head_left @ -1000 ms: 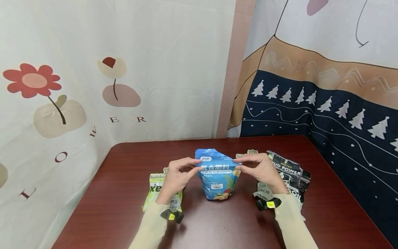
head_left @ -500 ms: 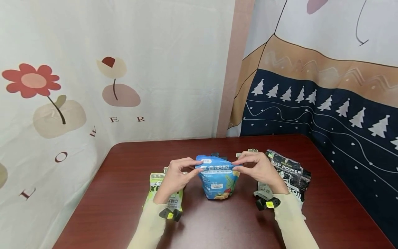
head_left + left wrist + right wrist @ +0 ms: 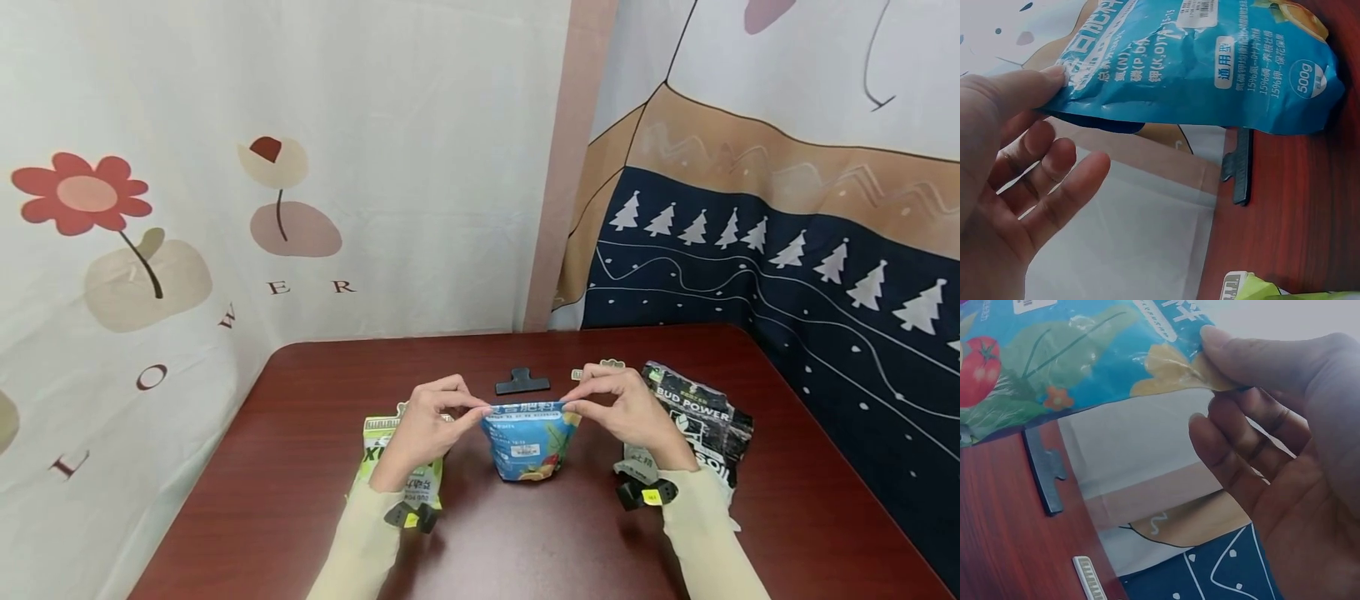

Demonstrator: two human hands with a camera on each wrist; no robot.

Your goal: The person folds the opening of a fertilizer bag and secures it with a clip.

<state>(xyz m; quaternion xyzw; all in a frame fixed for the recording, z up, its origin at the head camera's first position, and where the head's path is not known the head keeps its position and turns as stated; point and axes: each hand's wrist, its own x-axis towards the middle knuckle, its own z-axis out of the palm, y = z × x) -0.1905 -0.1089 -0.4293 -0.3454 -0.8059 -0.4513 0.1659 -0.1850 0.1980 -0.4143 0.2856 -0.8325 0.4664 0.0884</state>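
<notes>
A blue fertilizer bag stands upright mid-table, its top folded over to the back. My left hand pinches the folded top at the left corner, thumb in front. At the right corner my right hand pinches the same fold. In the left wrist view the bag shows white print and a 500g mark, with the thumb on its face. The right wrist view shows the bag with tomato and leaf pictures, the thumb pressing near its corner and the other fingers behind.
Behind the bag lies a black clip. A pale clip lies partly behind the right hand. A green bag with a clip on top lies beside the left forearm. Black bags lie right of the right hand on the red-brown table.
The bag's upper part has been folded down and back, so the bag now looks shorter. The black clip behind it has come into view. Both hands keep their pinch on the corners.
</notes>
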